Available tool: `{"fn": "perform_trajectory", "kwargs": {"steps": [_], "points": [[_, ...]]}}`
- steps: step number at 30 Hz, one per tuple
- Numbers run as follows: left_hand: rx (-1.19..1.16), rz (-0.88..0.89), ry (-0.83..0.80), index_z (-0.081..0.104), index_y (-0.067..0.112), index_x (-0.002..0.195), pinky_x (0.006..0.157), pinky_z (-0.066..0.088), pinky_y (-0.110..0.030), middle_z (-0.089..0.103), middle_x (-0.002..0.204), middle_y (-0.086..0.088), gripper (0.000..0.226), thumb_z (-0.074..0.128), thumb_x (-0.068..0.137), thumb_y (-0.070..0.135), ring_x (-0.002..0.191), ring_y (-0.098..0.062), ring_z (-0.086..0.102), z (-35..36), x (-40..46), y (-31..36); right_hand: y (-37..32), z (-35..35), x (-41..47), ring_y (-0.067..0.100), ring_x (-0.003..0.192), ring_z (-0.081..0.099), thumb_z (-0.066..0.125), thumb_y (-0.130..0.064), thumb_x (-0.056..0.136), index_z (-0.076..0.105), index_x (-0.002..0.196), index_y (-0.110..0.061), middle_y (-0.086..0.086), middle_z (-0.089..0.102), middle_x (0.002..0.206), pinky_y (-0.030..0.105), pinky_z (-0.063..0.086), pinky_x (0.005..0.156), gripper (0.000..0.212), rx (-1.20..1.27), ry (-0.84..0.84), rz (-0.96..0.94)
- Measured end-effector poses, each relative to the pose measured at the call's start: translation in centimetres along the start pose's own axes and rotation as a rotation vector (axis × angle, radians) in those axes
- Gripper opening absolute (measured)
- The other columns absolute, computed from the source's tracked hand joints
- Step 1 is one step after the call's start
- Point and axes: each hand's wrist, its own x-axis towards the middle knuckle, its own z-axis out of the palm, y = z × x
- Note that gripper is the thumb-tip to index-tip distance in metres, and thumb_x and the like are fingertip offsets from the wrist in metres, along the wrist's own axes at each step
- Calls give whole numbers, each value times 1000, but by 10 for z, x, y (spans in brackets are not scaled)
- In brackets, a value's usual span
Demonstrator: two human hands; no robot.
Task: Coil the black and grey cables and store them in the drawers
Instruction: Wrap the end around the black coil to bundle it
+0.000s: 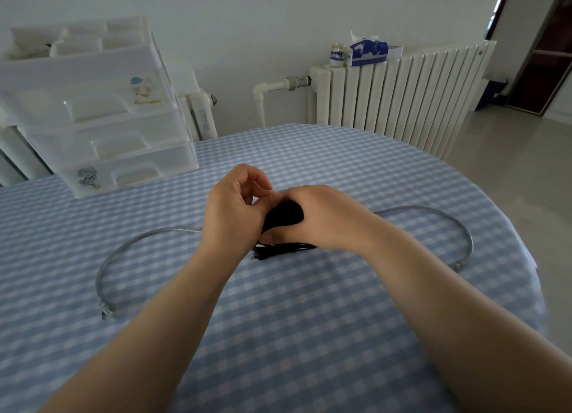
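Observation:
A bunched black cable (284, 216) is held between both hands above the middle of the table, with loose loops trailing onto the cloth below. My left hand (230, 210) pinches it from the left. My right hand (322, 217) wraps around it from the right. The grey cable (130, 245) lies uncoiled on the table in a wide arc behind my hands, one plug at the near left and one at the right. The white plastic drawer unit (102, 128) stands at the far left of the table, drawers shut.
The round table (309, 320) has a blue checked cloth. A white radiator (396, 103) runs along the wall behind, with a tissue box (370, 52) and a small jar on top. Floor and a doorway lie to the right.

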Motion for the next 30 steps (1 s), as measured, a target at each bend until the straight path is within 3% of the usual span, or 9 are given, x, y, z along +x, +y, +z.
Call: {"fn": "perform_trajectory", "kwargs": {"steps": [1,3,5,10,15,20,26,30], "points": [[-7,2,0,55,26,76,51,45,-19,67,70,3,24,75,79,12,55,-17,53,1,0,0,1,0,1,6,80,64,58,-77,64,65,103,-31,-10,69,86,37,56,75,61,42,-31,8],[-7,5,-18,55,26,79,48,42,-14,69,70,5,24,75,79,12,49,-5,48,1,1,0,3,1,1,6,79,65,58,-73,68,65,102,-32,-10,69,85,38,56,75,53,89,-42,9],[5,2,-62,57,25,85,49,40,-10,71,70,8,21,74,81,13,47,0,46,-1,2,1,3,2,1,2,80,63,63,-65,75,65,104,-35,-13,68,86,32,55,74,42,87,-12,5],[126,2,-160,63,27,100,69,42,-9,69,93,18,22,74,80,26,82,-4,58,-11,8,-3,1,7,0,1,84,62,65,-60,79,63,107,-31,-14,67,91,27,53,76,40,26,12,-22],[273,-43,-215,72,21,85,56,39,-3,66,76,15,15,68,84,36,71,2,60,-15,11,-5,1,11,2,6,88,60,63,-60,81,59,110,-27,-13,64,97,30,51,79,45,-97,38,-56],[370,-4,-203,69,20,85,60,36,-12,64,77,16,17,63,88,36,74,2,57,-16,11,-2,-1,14,1,11,94,58,61,-59,83,56,115,-20,-8,62,105,28,45,81,50,-220,98,-91],[708,255,-234,48,17,93,63,32,-23,46,97,1,20,42,97,36,78,-14,47,-12,5,-9,-3,11,-3,16,91,56,54,-51,90,53,105,-15,-4,59,98,29,39,80,39,-477,204,-215],[758,297,-285,49,15,82,66,36,-29,46,79,2,26,37,97,32,76,-17,46,-13,5,-11,-5,13,-3,18,90,56,58,-47,90,54,104,-14,-2,59,97,28,30,73,35,-550,221,-242]]}}
